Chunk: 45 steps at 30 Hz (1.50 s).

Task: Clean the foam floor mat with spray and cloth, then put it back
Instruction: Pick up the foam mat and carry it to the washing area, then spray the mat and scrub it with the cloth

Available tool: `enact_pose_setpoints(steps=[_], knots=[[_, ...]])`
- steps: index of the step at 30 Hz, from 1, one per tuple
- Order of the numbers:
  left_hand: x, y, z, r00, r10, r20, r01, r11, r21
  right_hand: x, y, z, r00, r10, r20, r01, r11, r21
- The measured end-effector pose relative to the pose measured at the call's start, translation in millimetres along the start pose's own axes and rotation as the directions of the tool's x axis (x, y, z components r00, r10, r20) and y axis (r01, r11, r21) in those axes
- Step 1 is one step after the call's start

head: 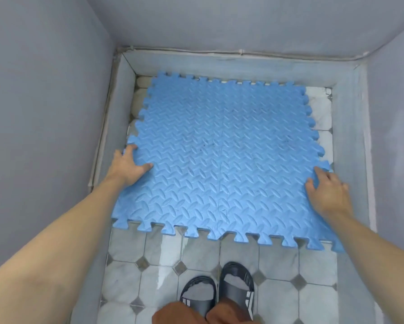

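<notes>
Nearest the camera: two black slide sandals (219, 293) w/ grey socks, on the tiled floor (278, 272), just short of the mat's near edge. Brown trouser legs cut off at the bottom of the frame. Floor tiles are pale grey w/ small dark diamond insets, glossy.

Foam floor mat (222, 160) lies past the sandals, filling most of the floor between the grey walls. Light blue, raised leaf/plate-tread texture, jigsaw teeth on all edges. A faint seam runs front-to-back down the mat's middle, so it looks like interlocked pieces; exact count hard to tell. A few small dark specks near the mat's centre.

Left hand (128, 167) at the mat's left edge: thumb on top, other fingers spread out over the edge; whether any tuck under it can't be told. Right hand (325, 190) lies flat on the mat's right side near the front corner, fingers spread, pressing on top. Can't tell if the mat's edges are lifted or flat.

Beyond the mat: strip of floor tile visible at its right & far-left sides, then a low grey skirting (231, 61) along the back wall. The mat's far-right corner area is blurred.
</notes>
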<state>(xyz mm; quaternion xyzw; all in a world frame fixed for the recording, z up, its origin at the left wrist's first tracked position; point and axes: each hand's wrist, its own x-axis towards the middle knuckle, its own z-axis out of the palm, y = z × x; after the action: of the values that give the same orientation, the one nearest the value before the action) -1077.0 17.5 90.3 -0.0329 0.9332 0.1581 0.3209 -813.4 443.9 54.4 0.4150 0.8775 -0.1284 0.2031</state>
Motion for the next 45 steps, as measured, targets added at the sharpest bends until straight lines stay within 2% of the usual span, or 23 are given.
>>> enact_pose_setpoints(steps=[4, 7, 11, 14, 20, 23, 27, 30, 32, 36, 41, 45], knots=[[11.6, -8.0, 30.8, 0.997, -0.056, 0.047, 0.057, 0.998, -0.02, 14.0, 5.1, 27.4, 0.993, 0.016, 0.12, -0.016, 1.0, -0.004], [6.5, 0.2, 42.6, 0.999, 0.011, 0.032, -0.009, 0.997, -0.081, 8.2, 6.6, 34.6, 0.979, -0.019, 0.202, 0.024, 0.999, -0.022], [-7.9, 18.5, 39.2, 0.995, 0.076, 0.067, -0.074, 0.996, -0.04, -3.9, 0.7, 20.0, 0.968, -0.044, 0.247, 0.063, 0.995, -0.071], [-22.2, 35.0, 25.9, 0.99, 0.133, 0.055, -0.133, 0.991, -0.015, -9.9, -6.6, -1.8, 0.968, -0.082, 0.236, 0.109, 0.989, -0.101], [-73.3, 71.0, -27.6, 0.965, 0.259, 0.04, -0.262, 0.953, 0.15, -53.9, -42.9, -81.1, 0.965, -0.185, 0.186, 0.206, 0.973, -0.102], [-122.9, 102.7, -83.7, 0.927, 0.372, -0.043, -0.355, 0.91, 0.215, -92.3, -68.9, -151.8, 0.954, -0.273, 0.124, 0.284, 0.955, -0.084], [-191.3, 165.1, -190.4, 0.84, 0.506, -0.196, -0.452, 0.852, 0.264, -138.2, -107.0, -286.0, 0.943, -0.332, 0.03, 0.333, 0.943, -0.025], [-234.3, 223.1, -289.3, 0.737, 0.575, -0.355, -0.515, 0.818, 0.255, -158.8, -141.9, -402.4, 0.908, -0.369, -0.199, 0.393, 0.914, 0.097], [-257.1, 262.8, -355.1, 0.683, 0.57, -0.456, -0.538, 0.815, 0.214, -164.3, -165.9, -476.9, 0.861, -0.367, -0.353, 0.438, 0.887, 0.146], [-284.5, 328.8, -463.6, 0.576, 0.603, -0.552, -0.582, 0.777, 0.241, -176.1, -216.5, -605.2, 0.792, -0.385, -0.474, 0.491, 0.863, 0.12], [-279.9, 380.8, -539.5, 0.543, 0.612, -0.576, -0.638, 0.746, 0.191, -166.0, -274.2, -704.7, 0.787, -0.29, -0.545, 0.484, 0.837, 0.254], [-257.2, 397.2, -565.6, 0.559, 0.615, -0.556, -0.636, 0.748, 0.189, -151.2, -313.6, -753.0, 0.796, -0.255, -0.549, 0.517, 0.759, 0.396]])
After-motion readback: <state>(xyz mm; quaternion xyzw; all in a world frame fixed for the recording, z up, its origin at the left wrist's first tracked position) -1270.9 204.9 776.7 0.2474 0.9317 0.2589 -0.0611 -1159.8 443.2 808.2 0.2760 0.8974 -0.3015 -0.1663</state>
